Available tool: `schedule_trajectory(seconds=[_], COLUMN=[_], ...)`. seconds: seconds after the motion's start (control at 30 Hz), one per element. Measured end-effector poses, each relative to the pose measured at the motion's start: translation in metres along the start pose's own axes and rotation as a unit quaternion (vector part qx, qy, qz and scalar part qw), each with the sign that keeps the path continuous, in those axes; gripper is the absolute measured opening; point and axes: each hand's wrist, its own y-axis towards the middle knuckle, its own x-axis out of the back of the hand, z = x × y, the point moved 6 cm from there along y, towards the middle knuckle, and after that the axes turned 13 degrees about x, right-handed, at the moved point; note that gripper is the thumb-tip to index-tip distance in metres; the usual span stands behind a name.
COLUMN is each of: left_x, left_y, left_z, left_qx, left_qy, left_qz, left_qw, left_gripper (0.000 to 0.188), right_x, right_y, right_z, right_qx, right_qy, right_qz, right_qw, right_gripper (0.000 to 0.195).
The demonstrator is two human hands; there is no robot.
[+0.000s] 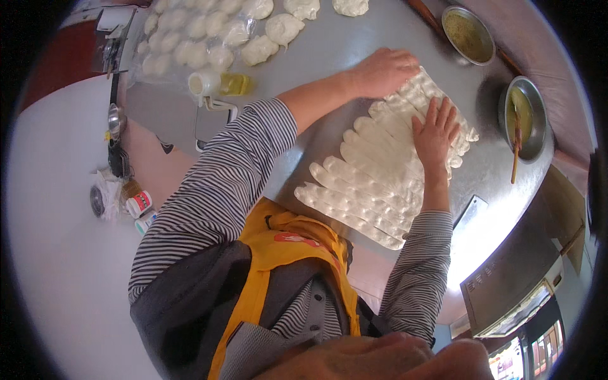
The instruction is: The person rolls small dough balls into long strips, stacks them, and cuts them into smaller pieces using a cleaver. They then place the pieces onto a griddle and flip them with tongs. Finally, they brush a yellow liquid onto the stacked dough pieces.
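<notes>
A sheet of pale dough strips [380, 156], pressed side by side with rounded ends, lies on the metal worktop [294, 161] before me. My right hand [434, 130] rests palm down on it, fingers spread. At the sheet's far edge my left hand [387, 71] is curled against the dough; its fingertips are hidden, so a grip cannot be told. Dimples mark the strips near both hands and along the near edge. Right of the sheet lies a flat metal blade [470, 211], partly lost in glare.
Plastic film covers several dough balls [197, 26] at far left; uncovered dough pieces [284, 29] sit beside them. A white jar [203, 83], yellow oil container [236, 84] and phone [213, 126] are nearer. At right stand a seasoning bowl [468, 35] and a bowl with a brush [534, 137].
</notes>
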Motion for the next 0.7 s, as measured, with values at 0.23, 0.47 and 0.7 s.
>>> schedule_trajectory(seconds=[0.23,0.47,0.7], left_x=[0.046,0.040,0.194], left_y=[0.008,0.055,0.080], left_z=[0.150,0.205,0.150], left_qx=[0.097,0.127,0.236], left_qy=[0.210,0.129,-0.055], left_qz=[-0.213,-0.072,-0.148], left_qw=[0.949,0.981,0.959], left_gripper=[0.020,0.024,0.037], right_x=[0.075,0.068,0.067], right_y=[-0.055,-0.297,-0.330], right_z=[-0.005,-0.053,-0.046], right_qx=[-0.077,-0.443,-0.393], right_qy=[0.104,-0.040,0.055], right_qz=[-0.092,0.159,0.109], right_qw=[0.987,0.881,0.912], right_gripper=[0.042,0.043,0.038])
